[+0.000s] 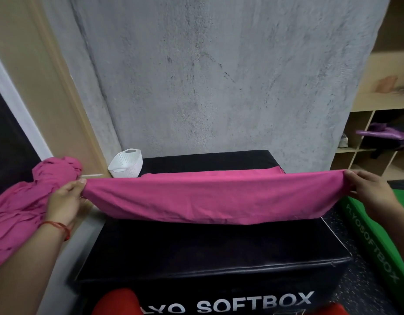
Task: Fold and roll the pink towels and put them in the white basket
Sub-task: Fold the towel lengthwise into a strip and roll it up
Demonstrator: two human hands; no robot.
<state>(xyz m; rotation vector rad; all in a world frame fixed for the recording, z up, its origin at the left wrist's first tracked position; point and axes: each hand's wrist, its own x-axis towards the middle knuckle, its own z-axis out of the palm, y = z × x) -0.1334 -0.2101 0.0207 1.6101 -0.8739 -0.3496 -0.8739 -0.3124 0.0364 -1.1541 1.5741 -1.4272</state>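
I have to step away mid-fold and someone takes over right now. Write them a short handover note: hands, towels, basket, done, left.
Hands: left hand pinches the towel at its left end, and right hand grips its right end, holding it stretched over the black box.
The basket sits at the box's far left corner, with no pink visible inside.
The pile of pink towels lies to the left.
Done: no rolled towel visible.
Left: fold, roll, basket this one, then the pile.

Black padded surface [196,246] lettered SOFTBOX, mid-frame, bearing a pink towel [207,196] across it, white basket [126,163] at its upper-left corner.
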